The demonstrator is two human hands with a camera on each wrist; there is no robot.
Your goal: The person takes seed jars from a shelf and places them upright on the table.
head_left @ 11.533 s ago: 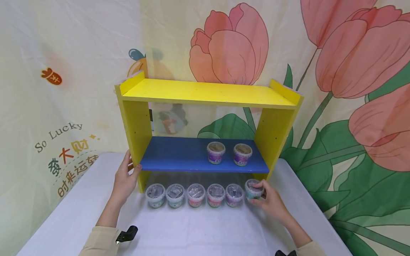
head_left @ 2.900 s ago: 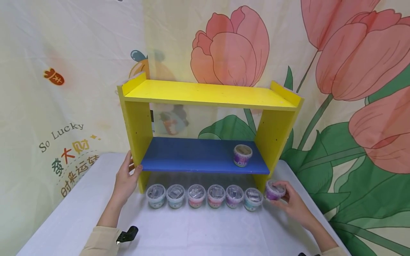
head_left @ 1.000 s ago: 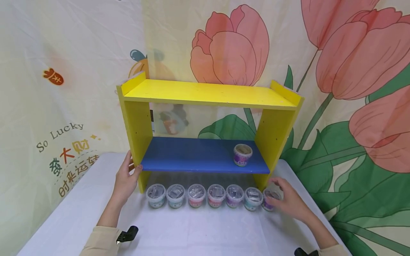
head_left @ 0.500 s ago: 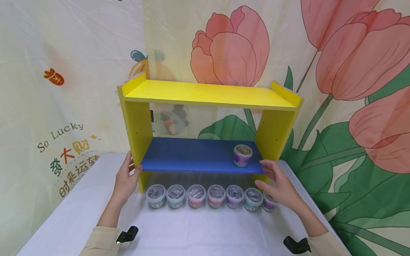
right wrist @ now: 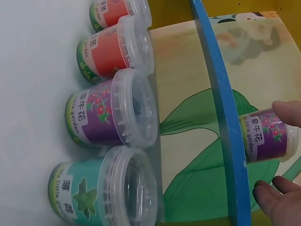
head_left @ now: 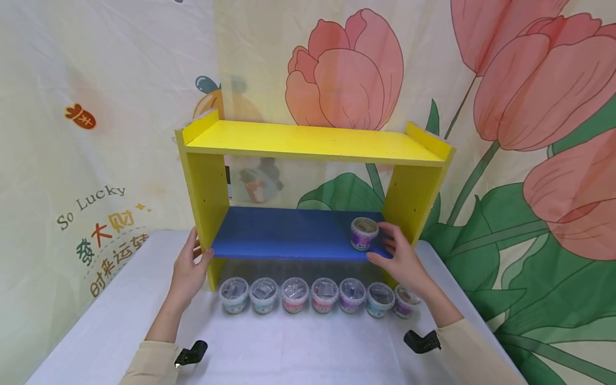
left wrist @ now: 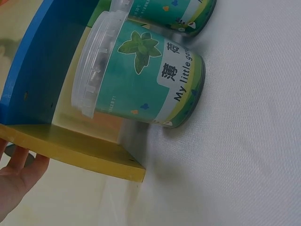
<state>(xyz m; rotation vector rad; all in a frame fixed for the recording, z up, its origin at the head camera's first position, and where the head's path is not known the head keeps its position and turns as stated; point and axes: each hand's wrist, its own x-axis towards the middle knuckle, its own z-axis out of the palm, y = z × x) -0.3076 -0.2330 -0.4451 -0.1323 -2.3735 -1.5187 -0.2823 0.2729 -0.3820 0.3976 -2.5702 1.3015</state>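
A yellow shelf unit [head_left: 317, 141] with a blue middle board [head_left: 289, 230] stands on the table. My left hand [head_left: 190, 270] grips its left side panel, thumb at the front edge and fingers behind. On the board's right part sits a purple-labelled plastic cup [head_left: 364, 234]. My right hand [head_left: 401, 262] is beside it, thumb and fingers spread; the right wrist view shows them either side of the cup [right wrist: 265, 136]. Before the unit stands a row of lidded cups: teal cups [head_left: 234, 295] left, red ones [head_left: 295, 295] mid-row, then a purple [head_left: 352, 295], a teal [head_left: 380, 300] and a purple one [head_left: 406, 302].
White cloth covers the table [head_left: 289, 347]. Behind the unit hangs a curtain [head_left: 144, 69] printed with tulips and lettering. Its right side panel [head_left: 414, 203] stands close by my right hand. A black wrist device [head_left: 422, 341] sits at each sleeve.
One purple cup went from the blue board to the row's right end, where my right hand let it go. That hand then rose up-left to the other purple cup. My left hand stayed.
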